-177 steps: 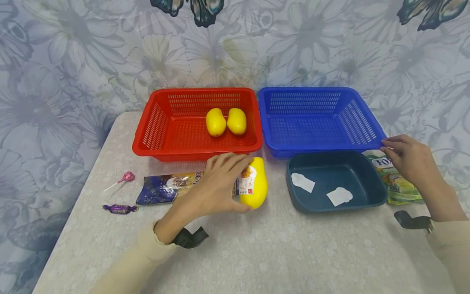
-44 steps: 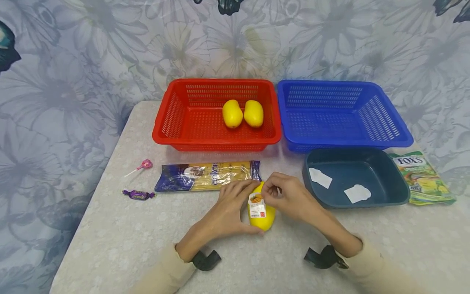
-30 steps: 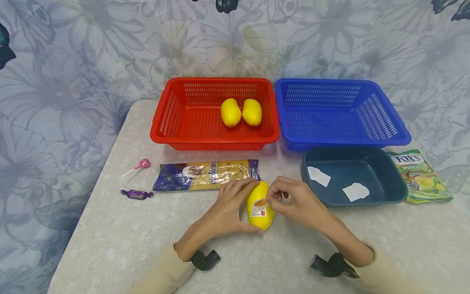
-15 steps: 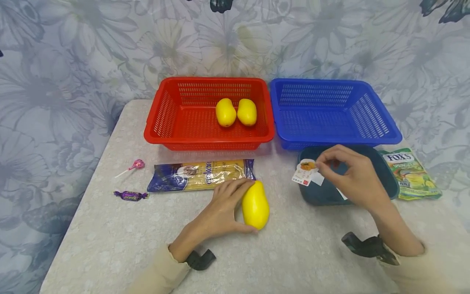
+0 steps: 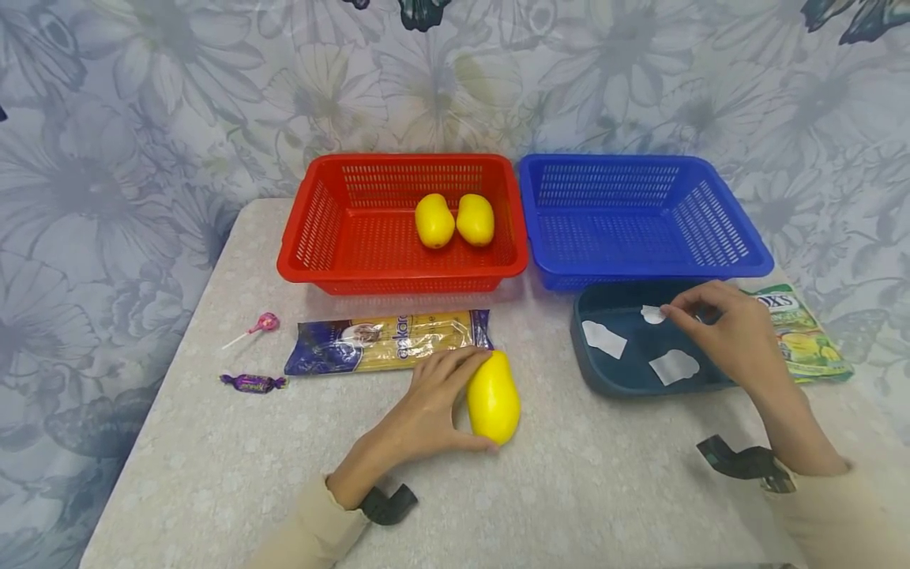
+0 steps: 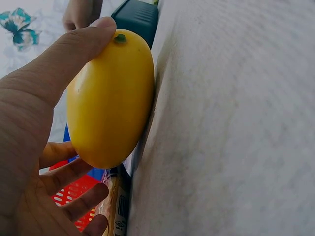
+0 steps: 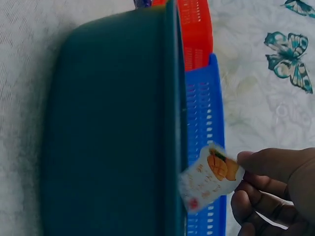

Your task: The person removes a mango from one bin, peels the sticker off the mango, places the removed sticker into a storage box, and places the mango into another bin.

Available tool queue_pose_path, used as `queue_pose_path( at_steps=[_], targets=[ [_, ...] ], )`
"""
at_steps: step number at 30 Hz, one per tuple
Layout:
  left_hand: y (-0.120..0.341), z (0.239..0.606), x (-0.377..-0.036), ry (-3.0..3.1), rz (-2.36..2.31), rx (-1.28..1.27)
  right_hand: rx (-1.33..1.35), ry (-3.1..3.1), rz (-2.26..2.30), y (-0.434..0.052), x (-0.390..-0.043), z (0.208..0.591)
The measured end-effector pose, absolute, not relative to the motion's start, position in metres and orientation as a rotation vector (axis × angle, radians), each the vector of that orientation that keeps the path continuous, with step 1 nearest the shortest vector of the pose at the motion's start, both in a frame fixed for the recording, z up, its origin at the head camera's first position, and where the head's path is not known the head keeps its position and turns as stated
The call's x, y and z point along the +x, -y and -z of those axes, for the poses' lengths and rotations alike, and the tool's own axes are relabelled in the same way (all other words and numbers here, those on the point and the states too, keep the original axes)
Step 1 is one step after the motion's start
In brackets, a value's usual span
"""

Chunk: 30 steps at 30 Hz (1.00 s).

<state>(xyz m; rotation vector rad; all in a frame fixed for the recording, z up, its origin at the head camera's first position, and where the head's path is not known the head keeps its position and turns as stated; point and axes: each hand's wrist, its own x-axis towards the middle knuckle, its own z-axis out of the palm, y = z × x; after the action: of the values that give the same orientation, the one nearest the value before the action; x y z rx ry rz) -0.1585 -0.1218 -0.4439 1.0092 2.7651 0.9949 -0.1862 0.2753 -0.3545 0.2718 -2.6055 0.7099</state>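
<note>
On the table lies a yellow mango (image 5: 494,399), its skin bare of any label. My left hand (image 5: 426,419) grips it, thumb at one end and fingertips at the other, as the left wrist view also shows. Over the dark teal tub (image 5: 597,383), my right hand (image 5: 735,336) pinches a sticker (image 7: 211,177) by its edge between thumb and finger. The sticker's printed side, with a mango picture, faces the right wrist camera. Two more stickers, a left one (image 5: 604,340) and a right one (image 5: 674,367), lie white side up in the tub.
Behind stand a red basket (image 5: 401,276) holding two mangoes (image 5: 455,221) and a blue basket (image 5: 633,237). A spaghetti packet (image 5: 387,341), a lollipop (image 5: 266,322) and a purple wrapped candy (image 5: 253,383) lie at left. A green FOX'S bag (image 5: 810,340) sits right of the tub.
My right hand has peeled the sticker off the mango and carried it right, over the tub. Earlier it held the blue basket's rim. My left hand has kept its grip on the mango.
</note>
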Motion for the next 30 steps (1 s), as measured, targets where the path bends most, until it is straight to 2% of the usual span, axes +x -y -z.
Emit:
queue_pose_path(
  at_steps=[19,30],
  targets=[
    [0.122,0.444,-0.159,-2.777,-0.988,1.038,0.339,2.636,-0.572,-0.286,-0.190,0.366],
    [0.122,0.444,-0.158,-2.770,-0.999,1.047,0.622,2.549,-0.566,-0.260,-0.200,0.346]
  ],
)
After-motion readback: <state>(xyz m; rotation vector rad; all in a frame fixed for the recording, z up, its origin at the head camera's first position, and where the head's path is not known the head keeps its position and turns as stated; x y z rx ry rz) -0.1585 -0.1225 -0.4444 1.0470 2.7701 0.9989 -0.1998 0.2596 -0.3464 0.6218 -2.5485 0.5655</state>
